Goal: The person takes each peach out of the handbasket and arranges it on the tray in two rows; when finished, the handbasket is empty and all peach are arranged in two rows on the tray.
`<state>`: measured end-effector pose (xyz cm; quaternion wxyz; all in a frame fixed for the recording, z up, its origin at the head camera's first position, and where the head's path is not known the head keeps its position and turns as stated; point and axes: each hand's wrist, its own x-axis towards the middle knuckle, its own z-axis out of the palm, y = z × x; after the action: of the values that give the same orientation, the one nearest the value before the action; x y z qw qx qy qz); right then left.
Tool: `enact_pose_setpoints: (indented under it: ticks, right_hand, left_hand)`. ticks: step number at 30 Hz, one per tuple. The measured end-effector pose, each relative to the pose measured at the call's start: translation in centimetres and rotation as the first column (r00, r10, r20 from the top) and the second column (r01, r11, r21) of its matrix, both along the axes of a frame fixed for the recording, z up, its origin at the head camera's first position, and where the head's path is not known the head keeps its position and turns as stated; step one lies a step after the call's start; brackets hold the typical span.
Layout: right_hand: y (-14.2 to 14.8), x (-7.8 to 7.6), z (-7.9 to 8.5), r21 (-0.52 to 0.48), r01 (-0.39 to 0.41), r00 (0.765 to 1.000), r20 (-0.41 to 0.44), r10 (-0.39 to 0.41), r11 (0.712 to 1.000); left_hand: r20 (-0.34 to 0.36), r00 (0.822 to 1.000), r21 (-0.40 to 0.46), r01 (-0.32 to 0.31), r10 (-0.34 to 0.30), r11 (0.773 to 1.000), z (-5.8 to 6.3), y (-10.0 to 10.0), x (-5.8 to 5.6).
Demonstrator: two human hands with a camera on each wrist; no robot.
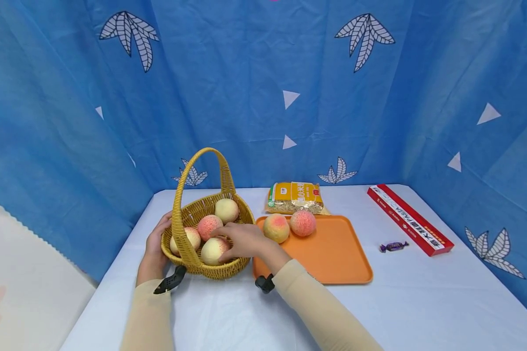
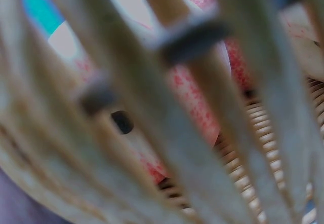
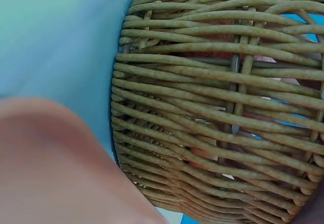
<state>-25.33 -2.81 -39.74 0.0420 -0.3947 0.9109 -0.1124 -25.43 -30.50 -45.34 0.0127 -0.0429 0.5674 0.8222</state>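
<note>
A yellow wicker basket (image 1: pixel 224 271) with a tall arched handle stands at the left of the table. Its left side is held by my left hand (image 1: pixel 154 242), the fingers up at the rim. My right hand (image 1: pixel 244 240) reaches over the right rim and grips a pale peach (image 1: pixel 212 252) near the front, thumb on the near side and fingers over the top. Around it in the basket lie a pink peach (image 1: pixel 209 226), a cream peach (image 1: pixel 227 210) and another peach (image 1: pixel 192 238) partly behind the handle. Blurred wicker strands (image 2: pixel 152 97) fill the left wrist view.
Right of the basket lies an orange tray (image 1: pixel 334 253) with a yellow-pink peach (image 1: pixel 275 228) and a pink peach (image 1: pixel 303 223). A bag of grain (image 1: pixel 295 197) sits behind it. Farther right are a purple wrapped candy (image 1: pixel 394 246) and a red pasta box (image 1: pixel 409 218).
</note>
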Motion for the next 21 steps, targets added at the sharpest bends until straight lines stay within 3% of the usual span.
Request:
enact_pose_setpoints:
  ticks: [10, 21]
  right_hand:
    - [-0.1, 0.1, -0.1, -0.02, 0.038, 0.999, 0.027, -0.037, 0.999]
    - [-0.1, 0.4, -0.6, -0.086, 0.085, 0.996, 0.004, -0.085, 0.993]
  left_hand:
    - [0.019, 1.0, -0.021, -0.004, 0.005, 1.0, 0.2, 0.1, -0.2]
    - [0.011, 1.0, -0.007, 0.018, -0.017, 1.0, 1.7, 0.7, 0.9]
